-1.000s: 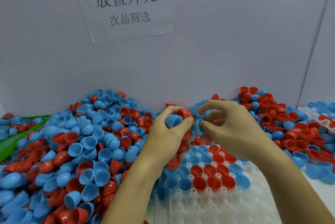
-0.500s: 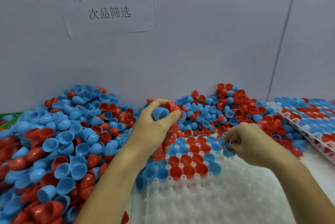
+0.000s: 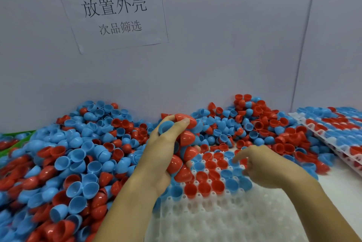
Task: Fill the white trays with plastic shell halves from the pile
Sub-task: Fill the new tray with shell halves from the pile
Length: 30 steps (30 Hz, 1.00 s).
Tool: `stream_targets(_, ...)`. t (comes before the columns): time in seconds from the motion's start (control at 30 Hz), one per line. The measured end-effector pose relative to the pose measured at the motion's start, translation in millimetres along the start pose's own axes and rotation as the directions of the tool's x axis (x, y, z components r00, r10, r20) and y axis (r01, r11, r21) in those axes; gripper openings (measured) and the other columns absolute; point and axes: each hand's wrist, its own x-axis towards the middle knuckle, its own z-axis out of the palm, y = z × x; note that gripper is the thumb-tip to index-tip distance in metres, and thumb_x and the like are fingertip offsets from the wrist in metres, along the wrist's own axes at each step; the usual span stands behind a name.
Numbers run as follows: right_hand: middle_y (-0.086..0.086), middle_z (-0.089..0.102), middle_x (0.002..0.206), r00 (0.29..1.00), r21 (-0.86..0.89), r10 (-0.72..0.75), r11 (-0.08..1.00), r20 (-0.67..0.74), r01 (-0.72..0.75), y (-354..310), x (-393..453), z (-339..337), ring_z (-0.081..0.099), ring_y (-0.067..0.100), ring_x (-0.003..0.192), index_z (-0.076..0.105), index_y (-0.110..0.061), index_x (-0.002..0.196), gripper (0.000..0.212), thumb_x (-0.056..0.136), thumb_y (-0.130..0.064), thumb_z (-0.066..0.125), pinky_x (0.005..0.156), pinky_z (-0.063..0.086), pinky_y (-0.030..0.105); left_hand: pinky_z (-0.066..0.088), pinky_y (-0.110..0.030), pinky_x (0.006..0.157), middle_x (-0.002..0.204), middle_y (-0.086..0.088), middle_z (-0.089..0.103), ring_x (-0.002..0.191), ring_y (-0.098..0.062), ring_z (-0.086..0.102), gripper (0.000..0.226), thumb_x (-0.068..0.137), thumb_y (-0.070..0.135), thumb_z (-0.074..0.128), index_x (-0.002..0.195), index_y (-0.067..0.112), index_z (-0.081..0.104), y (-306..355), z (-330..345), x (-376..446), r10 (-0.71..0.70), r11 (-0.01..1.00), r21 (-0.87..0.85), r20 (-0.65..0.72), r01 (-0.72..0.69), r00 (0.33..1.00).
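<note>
- Since half a second ago the right hand (image 3: 268, 167) has shifted left over the filled rows of the near tray (image 3: 225, 220), its forefinger now stretched out to a blue shell (image 3: 234, 162) seated there; the other fingers curl loosely, and whether they hold anything I cannot tell.
- Left hand (image 3: 166, 153) stays raised beside the pile (image 3: 78, 159), gripping a stack of shell halves (image 3: 185, 153) against the palm: roughly five red and at least one blue, the blue one open-mouthed under the thumb at the top.
- Two white trays are in view: the near one under both hands, and a second tray (image 3: 333, 140) well off beyond the right hand, propped at a tilt and packed with red and blue halves.
- Near tray carries about four rows of seated shells at its far end, just in front of the fingers; the sockets nearer the wrists are bare.
- Shells are glossy smooth plastic, egg-shaped cups, some mouth up, some dome up.
- Trays are translucent white, moulded in a grid of round pockets with small pegs between.
- Pile spreads left of the left hand and behind both hands, up to a grey wall bearing one paper sign (image 3: 115, 10).
</note>
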Motion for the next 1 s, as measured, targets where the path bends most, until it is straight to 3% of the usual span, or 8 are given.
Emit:
stream_targets(0.07, -0.003, 0.065, 0.124, 0.995, 0.100, -0.065, 0.992, -0.075, 0.072, -11, -2, -24, 0.065, 0.010, 0.103, 0.055, -0.034, 0.136, 0.041, 0.098, -0.020, 0.060, 0.090, 0.055, 0.028, 0.047, -0.028, 0.044, 0.090, -0.014, 0.070, 0.063, -0.022, 0.064, 0.011, 0.090, 0.033, 0.069, 0.090, 0.024, 0.074, 2, -1, 0, -0.004, 0.999, -0.037, 0.001, 0.004, 1.000)
stream_targets(0.13, -0.015, 0.068, 0.103, 0.969, 0.240, -0.162, 0.949, -0.188, 0.206, -30, -6, -49, 0.068, 0.003, 0.087, 0.054, -0.039, 0.133, 0.036, 0.097, -0.034, 0.058, 0.079, 0.057, 0.022, 0.048, -0.028, 0.044, 0.090, -0.014, 0.071, 0.064, -0.023, 0.065, 0.015, 0.088, 0.035, 0.069, 0.094, 0.022, 0.074, 3, -3, 0, 0.001, 0.999, -0.035, 0.011, -0.001, 1.000)
stream_targets(0.23, -0.019, 0.069, 0.094, 0.912, 0.485, -0.238, 0.786, -0.333, 0.382, -62, -19, -68, 0.071, -0.001, 0.081, 0.060, -0.052, 0.109, 0.028, 0.084, -0.062, 0.054, 0.067, 0.060, 0.021, 0.049, -0.029, 0.046, 0.093, -0.014, 0.071, 0.070, -0.025, 0.066, 0.016, 0.088, 0.037, 0.069, 0.097, 0.024, 0.071, 5, -5, 1, 0.017, 1.000, -0.016, 0.057, -0.016, 0.998)
stream_targets(0.3, -0.021, 0.068, 0.095, 0.888, 0.486, -0.283, 0.755, -0.364, 0.440, -78, -24, -65, 0.069, -0.004, 0.083, 0.059, -0.058, 0.102, 0.034, 0.072, -0.074, 0.052, 0.066, 0.060, 0.021, 0.049, -0.029, 0.046, 0.093, -0.014, 0.071, 0.069, -0.025, 0.066, 0.020, 0.090, 0.037, 0.069, 0.103, 0.022, 0.068, 4, -6, 1, 0.038, 0.999, -0.009, 0.094, -0.037, 0.995)
stream_targets(0.5, -0.012, 0.070, 0.085, 0.853, 0.491, -0.204, 0.744, -0.481, 0.454, -85, -13, -52, 0.070, -0.001, 0.076, 0.071, -0.039, 0.099, 0.012, 0.087, -0.039, 0.071, 0.070, 0.061, 0.025, 0.049, -0.028, 0.046, 0.095, -0.017, 0.070, 0.065, -0.024, 0.065, 0.024, 0.092, 0.036, 0.068, 0.107, 0.019, 0.064, 0, -1, 4, 0.059, 0.998, -0.032, 0.066, -0.057, 0.996)
stream_targets(0.73, -0.014, 0.069, 0.089, 0.844, 0.557, -0.178, 0.680, -0.505, 0.476, -84, -6, -45, 0.069, -0.005, 0.078, 0.065, -0.040, 0.100, 0.016, 0.091, -0.027, 0.070, 0.060, 0.054, 0.010, 0.048, -0.029, 0.044, 0.097, -0.014, 0.073, 0.062, -0.022, 0.068, 0.015, 0.092, 0.035, 0.067, 0.102, 0.024, 0.065, -1, -3, 7, 0.072, 0.989, -0.125, -0.055, -0.079, 0.996)
stream_targets(0.9, -0.013, 0.071, 0.088, 0.836, 0.549, -0.160, 0.686, -0.526, 0.477, -86, -3, -45, 0.070, 0.000, 0.075, 0.067, -0.036, 0.090, 0.019, 0.092, -0.017, 0.066, 0.062, 0.059, 0.017, 0.049, -0.029, 0.045, 0.095, -0.014, 0.072, 0.060, -0.021, 0.068, 0.013, 0.095, 0.031, 0.065, 0.103, 0.021, 0.063, -3, -4, 10, 0.101, 0.984, -0.132, -0.119, -0.117, 0.988)
stream_targets(1.0, -0.015, 0.071, 0.090, 0.847, 0.526, -0.149, 0.725, -0.510, 0.445, -85, 0, -44, 0.068, -0.005, 0.078, 0.069, -0.036, 0.085, 0.019, 0.090, -0.018, 0.064, 0.057, 0.054, 0.010, 0.049, -0.029, 0.046, 0.094, -0.016, 0.068, 0.054, -0.018, 0.063, 0.013, 0.096, 0.030, 0.065, 0.103, 0.020, 0.062, -3, -5, 12, 0.127, 0.983, -0.116, -0.140, -0.143, 0.982)
